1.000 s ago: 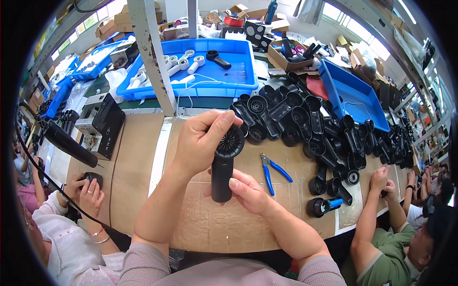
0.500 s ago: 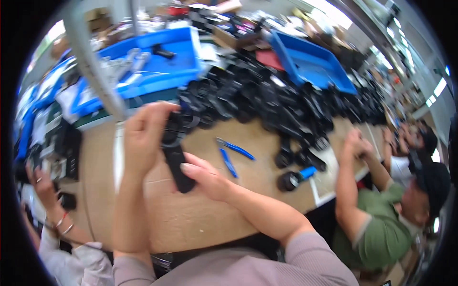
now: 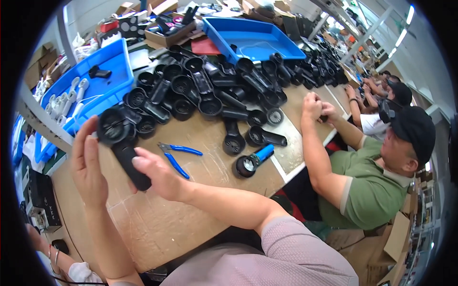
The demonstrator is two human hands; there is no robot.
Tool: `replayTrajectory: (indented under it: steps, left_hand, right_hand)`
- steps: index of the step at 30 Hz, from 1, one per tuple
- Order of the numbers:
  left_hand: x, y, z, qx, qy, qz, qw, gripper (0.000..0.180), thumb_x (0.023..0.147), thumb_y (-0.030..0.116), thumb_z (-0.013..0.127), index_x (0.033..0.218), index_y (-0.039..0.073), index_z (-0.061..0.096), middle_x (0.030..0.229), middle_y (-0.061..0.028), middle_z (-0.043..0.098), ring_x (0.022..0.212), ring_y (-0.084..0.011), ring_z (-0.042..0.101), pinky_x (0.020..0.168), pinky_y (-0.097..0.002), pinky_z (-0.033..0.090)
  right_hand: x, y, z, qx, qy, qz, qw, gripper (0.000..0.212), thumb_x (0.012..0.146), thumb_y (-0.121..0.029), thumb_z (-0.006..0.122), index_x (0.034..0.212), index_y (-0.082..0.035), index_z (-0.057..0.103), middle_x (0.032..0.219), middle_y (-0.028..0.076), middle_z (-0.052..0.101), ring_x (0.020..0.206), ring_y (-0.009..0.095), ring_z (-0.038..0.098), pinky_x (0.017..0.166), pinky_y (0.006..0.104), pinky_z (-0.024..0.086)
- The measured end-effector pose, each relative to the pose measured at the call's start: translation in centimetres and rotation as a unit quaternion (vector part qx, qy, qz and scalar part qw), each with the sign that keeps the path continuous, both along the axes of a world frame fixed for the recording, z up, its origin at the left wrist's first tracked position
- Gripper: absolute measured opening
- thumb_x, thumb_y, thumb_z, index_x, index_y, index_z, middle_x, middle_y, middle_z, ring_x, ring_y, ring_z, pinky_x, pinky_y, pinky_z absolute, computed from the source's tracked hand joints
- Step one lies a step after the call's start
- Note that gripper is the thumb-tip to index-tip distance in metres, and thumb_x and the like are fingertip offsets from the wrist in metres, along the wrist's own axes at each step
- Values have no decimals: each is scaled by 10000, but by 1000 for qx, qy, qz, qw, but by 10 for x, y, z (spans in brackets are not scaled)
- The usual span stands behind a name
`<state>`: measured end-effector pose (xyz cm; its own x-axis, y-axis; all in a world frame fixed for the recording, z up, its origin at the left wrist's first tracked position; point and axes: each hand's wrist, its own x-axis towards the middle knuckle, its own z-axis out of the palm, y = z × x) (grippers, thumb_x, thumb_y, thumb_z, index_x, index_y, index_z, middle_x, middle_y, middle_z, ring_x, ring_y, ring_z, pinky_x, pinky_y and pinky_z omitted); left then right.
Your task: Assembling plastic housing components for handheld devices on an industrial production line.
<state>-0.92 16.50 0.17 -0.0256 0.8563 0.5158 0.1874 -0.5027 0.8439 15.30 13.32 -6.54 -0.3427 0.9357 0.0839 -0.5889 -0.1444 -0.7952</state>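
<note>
My right hand [image 3: 162, 176] grips the handle of a black handheld fan casing [image 3: 125, 159], thumb on top and fingers underneath. The casing's round, vented head [image 3: 115, 127] points up and to the left. Beside that head my left hand [image 3: 90, 167] is open, its fingers stretched upward along the rim; whether they touch it is hard to tell. To the right, blue-handled nippers [image 3: 181, 157] lie on the table with their handles apart. A black casing with a blue handle part [image 3: 253, 161] rests farther right.
A large heap of similar black casings [image 3: 200, 88] covers the back of the table [image 3: 157, 229]. Behind it are two blue trays [image 3: 257, 40], the left one holding white parts. A metal post [image 3: 45, 121] stands at left. A co-worker in green [image 3: 367, 186] sits at right.
The view has swung to the right. My left hand, earlier bent over the casing's head, has straightened its fingers beside it. My right hand keeps its hold on the handle.
</note>
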Motion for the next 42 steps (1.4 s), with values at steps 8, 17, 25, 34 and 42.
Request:
replayTrajectory:
  steps: [8, 17, 25, 34, 42]
  left_hand:
    - [15, -14, 8, 34, 119, -52, 991, 257, 1004, 67, 655, 1245, 17, 726, 1353, -145, 687, 1143, -237, 682, 970, -320, 531]
    - [39, -30, 7, 99, 227, -93, 964, 390, 873, 88, 777, 1256, 33, 733, 1347, -182, 674, 1111, -306, 692, 908, -374, 575]
    - [39, -34, 8, 142, 321, -28, 936, 525, 805, 155, 830, 1306, 48, 715, 1426, -223, 613, 1134, -334, 680, 887, -373, 582]
    - [41, -43, 15, 75, 288, -67, 952, 600, 779, 185, 843, 1342, 39, 692, 1465, -226, 583, 1164, -360, 664, 936, -394, 567]
    - [41, -41, 8, 101, 301, -87, 944, 596, 805, 200, 838, 1358, 46, 676, 1448, -187, 606, 1213, -348, 650, 1013, -416, 539]
  right_hand:
    - [21, 19, 5, 46, 65, -74, 994, 412, 1087, -323, 419, 1386, -63, 536, 920, 91, 683, 759, 139, 609, 660, 250, 469]
    - [23, 22, 3, 67, 128, -119, 982, 393, 1120, -337, 444, 1407, -84, 536, 1177, 85, 680, 987, 147, 668, 870, 262, 539]
    - [14, 11, 11, 64, 93, -84, 990, 436, 1126, -353, 395, 1461, -103, 517, 1175, 66, 656, 897, 120, 613, 762, 241, 503]
    - [12, 15, 5, 45, 68, -109, 991, 448, 1126, -364, 386, 1457, -93, 521, 1150, 64, 655, 815, 110, 595, 682, 243, 497]
    - [63, 43, 21, 34, 253, -148, 955, 520, 1102, -453, 394, 1425, -81, 560, 785, 78, 640, 625, 158, 539, 590, 295, 412]
